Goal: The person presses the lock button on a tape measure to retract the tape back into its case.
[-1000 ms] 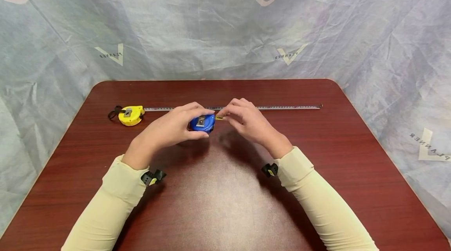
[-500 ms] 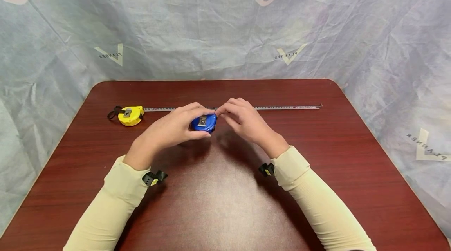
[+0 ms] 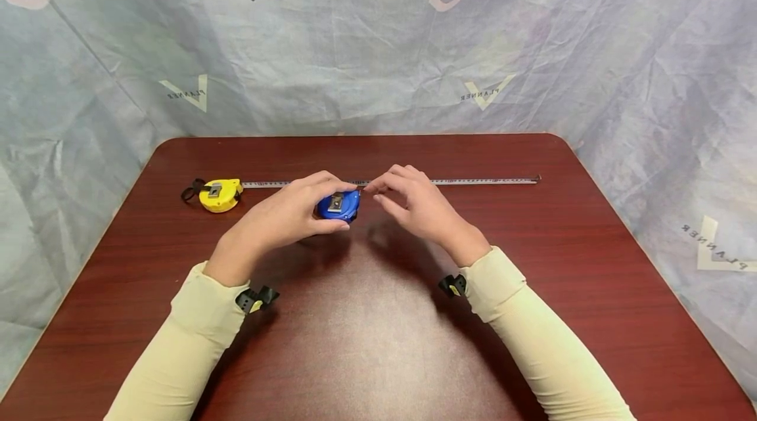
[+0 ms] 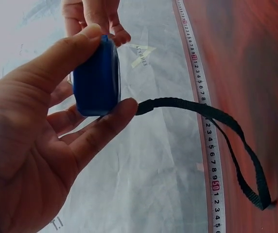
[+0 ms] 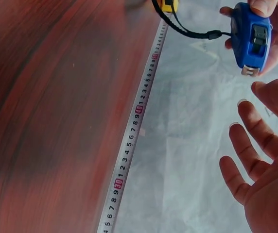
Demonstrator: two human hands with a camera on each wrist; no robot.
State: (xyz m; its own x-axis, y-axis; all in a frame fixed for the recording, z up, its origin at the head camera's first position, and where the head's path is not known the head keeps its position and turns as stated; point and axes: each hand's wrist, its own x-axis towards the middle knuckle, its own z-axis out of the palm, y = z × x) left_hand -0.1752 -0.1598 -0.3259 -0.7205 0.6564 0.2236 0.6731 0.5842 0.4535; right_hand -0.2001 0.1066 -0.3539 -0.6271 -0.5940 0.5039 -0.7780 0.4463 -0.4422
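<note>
My left hand (image 3: 278,211) holds a blue tape measure (image 3: 340,205) above the table, thumb on one edge and fingers on the other. In the left wrist view, a dark wrist strap (image 4: 182,103) hangs from the blue case (image 4: 95,82). The metal end hook (image 5: 250,71) sits at the mouth of the case in the right wrist view. Just off that hook is my right hand (image 3: 420,207), its loosely bent fingers (image 5: 258,124) spread with a gap between them and the case.
A yellow tape measure (image 3: 220,195) with a black strap (image 3: 192,189) lies at the left of the reddish-brown table (image 3: 378,342). Its extended blade (image 3: 485,181) runs right, along the far part of the table. A grey printed sheet (image 3: 378,46) hangs behind.
A second ago my right fingers pinched a short yellow length of blade out of the blue tape measure. That blade slid back into the case, and the right fingers now stand slightly apart from it.
</note>
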